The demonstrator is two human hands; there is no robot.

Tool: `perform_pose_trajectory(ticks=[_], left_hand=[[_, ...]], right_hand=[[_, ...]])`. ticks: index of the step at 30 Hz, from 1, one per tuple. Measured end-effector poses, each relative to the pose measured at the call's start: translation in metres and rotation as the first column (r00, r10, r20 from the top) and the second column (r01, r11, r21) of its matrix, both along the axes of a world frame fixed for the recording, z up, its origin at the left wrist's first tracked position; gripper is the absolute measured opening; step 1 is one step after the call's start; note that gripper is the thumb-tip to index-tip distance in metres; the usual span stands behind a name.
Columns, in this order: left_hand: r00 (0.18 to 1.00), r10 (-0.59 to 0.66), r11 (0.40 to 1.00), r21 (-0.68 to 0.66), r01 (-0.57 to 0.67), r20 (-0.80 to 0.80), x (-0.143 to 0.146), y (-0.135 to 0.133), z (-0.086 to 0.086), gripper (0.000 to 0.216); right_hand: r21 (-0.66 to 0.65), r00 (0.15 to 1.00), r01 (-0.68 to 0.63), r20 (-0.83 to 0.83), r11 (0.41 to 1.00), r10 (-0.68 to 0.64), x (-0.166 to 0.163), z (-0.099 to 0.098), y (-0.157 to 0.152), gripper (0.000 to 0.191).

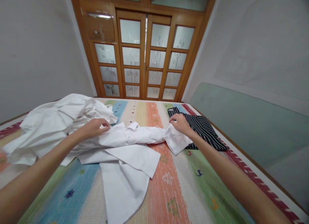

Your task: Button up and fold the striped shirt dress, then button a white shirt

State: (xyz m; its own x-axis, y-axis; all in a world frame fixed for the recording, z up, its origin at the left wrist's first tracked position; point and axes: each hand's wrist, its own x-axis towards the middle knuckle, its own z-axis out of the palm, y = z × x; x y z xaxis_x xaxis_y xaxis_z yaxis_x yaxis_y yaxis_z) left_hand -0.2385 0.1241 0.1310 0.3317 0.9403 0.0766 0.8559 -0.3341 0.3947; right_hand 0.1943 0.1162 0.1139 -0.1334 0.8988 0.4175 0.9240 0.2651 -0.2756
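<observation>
A white shirt [130, 153] lies spread on a bed with a colourful striped cover [169, 191]. My left hand [95, 127] is closed on the shirt's fabric near its collar at the left. My right hand [180, 123] pinches the cuff end of a sleeve stretched out to the right. The sleeve's cuff [177, 141] rests partly over a folded black striped garment [205, 130].
A heap of white clothes [55, 121] sits at the left of the bed. Wooden doors with frosted glass panes [145, 56] stand beyond the bed. A pale wall with a green lower band [241, 121] runs along the right side.
</observation>
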Motion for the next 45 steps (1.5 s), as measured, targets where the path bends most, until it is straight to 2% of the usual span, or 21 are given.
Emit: perform_pose_trajectory(ticks=[3,5,7,10,12,15,17,21,26,30,32,38,42,45], left_hand=[[1.0,-0.006,1.0,-0.017,0.006,0.004,0.015,0.013,-0.019,0.076],[1.0,-0.007,0.998,-0.064,0.007,0.011,0.023,0.018,-0.031,0.089],[0.999,-0.008,0.999,-0.052,0.01,0.033,0.03,0.019,-0.04,0.085],[0.994,-0.037,0.998,0.056,0.031,0.1,0.04,0.015,-0.049,0.063],[0.983,-0.078,0.993,0.098,0.062,0.168,0.043,0.01,-0.053,0.046],[0.966,-0.137,0.989,0.086,0.121,0.22,0.043,0.002,-0.058,0.028],[0.967,-0.154,0.987,0.065,0.144,0.202,0.041,-0.003,-0.06,0.023],[0.968,-0.162,0.987,0.03,0.159,0.192,0.037,-0.009,-0.062,0.025],[0.952,-0.188,0.981,0.0,0.194,0.243,0.038,-0.01,-0.059,0.027],[0.954,-0.129,0.991,0.056,0.119,0.27,0.045,-0.004,-0.058,0.033],[0.968,-0.102,0.994,0.052,0.093,0.229,0.05,0.0,-0.059,0.037],[0.983,-0.156,0.988,0.017,0.155,0.101,0.061,0.005,-0.064,0.036],[0.98,-0.133,0.991,-0.004,0.135,0.146,0.068,0.008,-0.064,0.035],[0.961,-0.125,0.991,-0.022,0.135,0.247,0.076,0.011,-0.068,0.034]], right_hand=[[-0.026,0.968,-0.237,-0.096,0.971,0.234,-0.057,0.001,-0.004,0.021],[-0.079,0.919,-0.379,-0.152,0.922,0.365,-0.09,0.001,-0.008,0.022],[-0.134,0.858,-0.5,-0.215,0.856,0.467,-0.118,-0.003,-0.013,0.022],[-0.178,0.802,-0.584,-0.28,0.792,0.528,-0.152,-0.014,-0.017,0.017],[-0.196,0.821,-0.559,-0.268,0.805,0.505,-0.171,-0.024,-0.016,0.014],[-0.224,0.914,-0.402,-0.164,0.888,0.372,-0.191,-0.037,-0.01,0.019],[-0.249,0.957,-0.29,-0.076,0.924,0.28,-0.201,-0.043,-0.005,0.028],[-0.318,0.975,-0.185,0.056,0.93,0.213,-0.211,-0.047,0.001,0.037],[-0.34,0.968,-0.179,0.107,0.923,0.228,-0.21,-0.049,0.002,0.033],[-0.353,0.958,-0.217,0.102,0.91,0.268,-0.207,-0.05,0.003,0.039],[-0.345,0.957,-0.211,0.119,0.914,0.266,-0.207,-0.051,0.002,0.041],[-0.297,0.946,-0.197,0.192,0.934,0.26,-0.208,-0.055,-0.006,0.032],[-0.275,0.954,-0.176,0.19,0.945,0.233,-0.2,-0.054,-0.01,0.029],[-0.26,0.97,-0.171,0.127,0.95,0.209,-0.189,-0.057,-0.008,0.029]])
